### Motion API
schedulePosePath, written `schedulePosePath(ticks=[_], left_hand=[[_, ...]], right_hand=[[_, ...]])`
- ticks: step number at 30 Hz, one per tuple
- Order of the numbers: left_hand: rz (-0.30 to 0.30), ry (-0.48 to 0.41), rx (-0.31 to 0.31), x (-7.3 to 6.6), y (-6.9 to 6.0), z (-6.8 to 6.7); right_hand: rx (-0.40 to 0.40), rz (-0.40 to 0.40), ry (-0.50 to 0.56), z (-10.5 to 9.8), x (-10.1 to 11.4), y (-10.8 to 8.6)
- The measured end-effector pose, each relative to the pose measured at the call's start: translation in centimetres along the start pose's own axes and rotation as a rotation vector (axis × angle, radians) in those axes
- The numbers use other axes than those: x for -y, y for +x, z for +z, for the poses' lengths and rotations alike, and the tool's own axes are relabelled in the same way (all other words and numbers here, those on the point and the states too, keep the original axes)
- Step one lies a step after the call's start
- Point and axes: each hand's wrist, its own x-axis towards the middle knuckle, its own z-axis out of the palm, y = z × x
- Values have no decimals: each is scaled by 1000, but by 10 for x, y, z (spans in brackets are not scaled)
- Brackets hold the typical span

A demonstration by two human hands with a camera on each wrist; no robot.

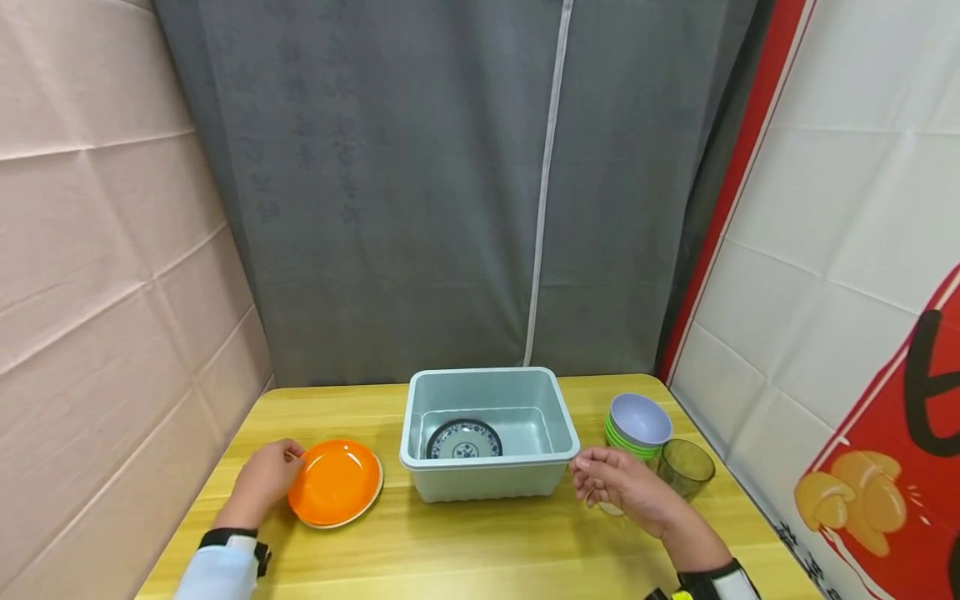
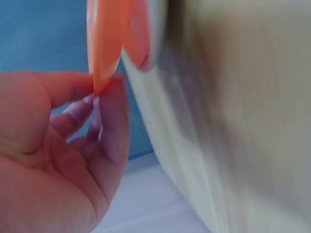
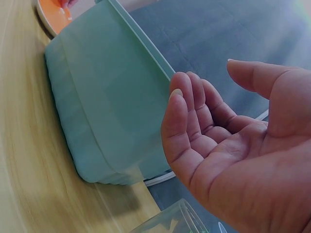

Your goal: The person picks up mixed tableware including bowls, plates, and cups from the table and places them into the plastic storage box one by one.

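The edge of a round, glossy orange plate (image 1: 335,481) is pinched between thumb and fingers of the left hand (image 1: 266,481), at the left of the light wood-grain counter (image 1: 465,554). A second orange plate with a pale rim (image 2: 156,31) is seen beneath it, with a gap between their edges. The right hand (image 1: 626,487) is poised by the right corner of a pale blue-green rectangular bin (image 1: 487,481), fingers loosely bent, thumb apart; contact cannot be determined. A blue-and-white patterned plate (image 1: 465,442) is contained in the bin.
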Motion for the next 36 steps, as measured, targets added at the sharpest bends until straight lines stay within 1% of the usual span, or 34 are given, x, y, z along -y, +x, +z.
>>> schedulePosePath(ticks=[3, 7, 9, 11, 13, 15, 17, 19, 23, 26, 28, 31, 36], left_hand=[[5, -66, 24, 4, -2, -6], [-15, -208, 49, 11, -4, -8], [-21, -272, 48, 16, -6, -7], [-25, -315, 37, 21, -8, -6], [-45, -364, 32, 25, -12, -6], [-66, -413, 25, 26, -15, -8], [-91, -466, 21, 25, -20, -12], [-110, -515, 14, 21, -24, -17], [-158, -640, 13, 8, -32, -28], [-194, -735, 18, -4, -37, -34], [-200, -778, 23, -13, -40, -37], [-176, -832, 42, -29, -44, -41], [-95, -874, 93, -61, -49, -41]], right_hand=[[-5, 12, -7, 0, 0, 1], [-4, 23, -8, 0, 0, 2], [-3, 28, -4, 0, 1, 3], [1, 28, -1, 0, 1, 3], [7, 29, 2, 1, 2, 2], [15, 25, 3, 1, 3, 1], [19, 19, 3, 2, 6, 0], [21, 12, -2, 4, 9, -2], [5, 3, -18, 9, 16, -6], [-23, 1, -44, 14, 22, -7], [-46, 0, -59, 20, 26, -7], [-81, 2, -74, 28, 33, -5], [-108, -5, -73, 41, 40, 2]])
